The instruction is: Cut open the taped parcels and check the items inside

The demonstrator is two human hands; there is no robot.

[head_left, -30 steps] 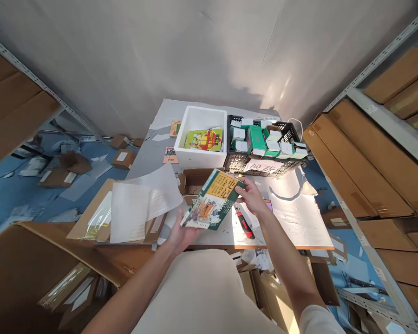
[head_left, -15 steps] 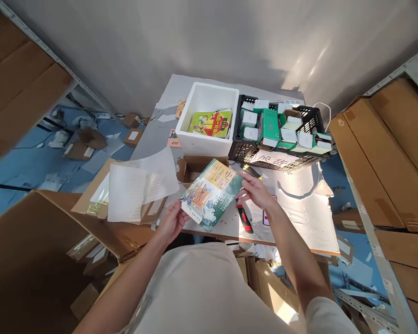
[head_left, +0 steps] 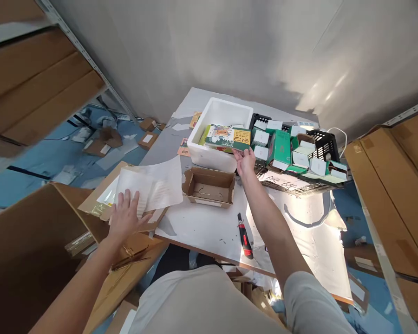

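My right hand [head_left: 245,161] grips the near right corner of a green and yellow book [head_left: 227,136]. The book is held over the front part of a white foam box [head_left: 205,157], above the yellow-green and red books [head_left: 202,138] inside. To the left, my left hand [head_left: 126,217] has its fingers spread over white foam wrapping sheets [head_left: 162,183], which lie on a flattened cardboard piece [head_left: 156,218]. Between the hands stands an open small cardboard box [head_left: 209,186] that looks bare inside. A red and black utility knife [head_left: 244,237] lies near the table's front edge.
A black plastic crate [head_left: 322,144] with several green and white boxes stands right of the foam box. A large open carton [head_left: 24,241] is at the lower left. Shelves with brown cartons [head_left: 386,176] flank both sides. Small orange booklets [head_left: 183,147] lie left of the foam box.
The book has moved from in front of me, where both hands held it, to over the foam box in my right hand. My left hand has let go and moved left to the foam sheets.
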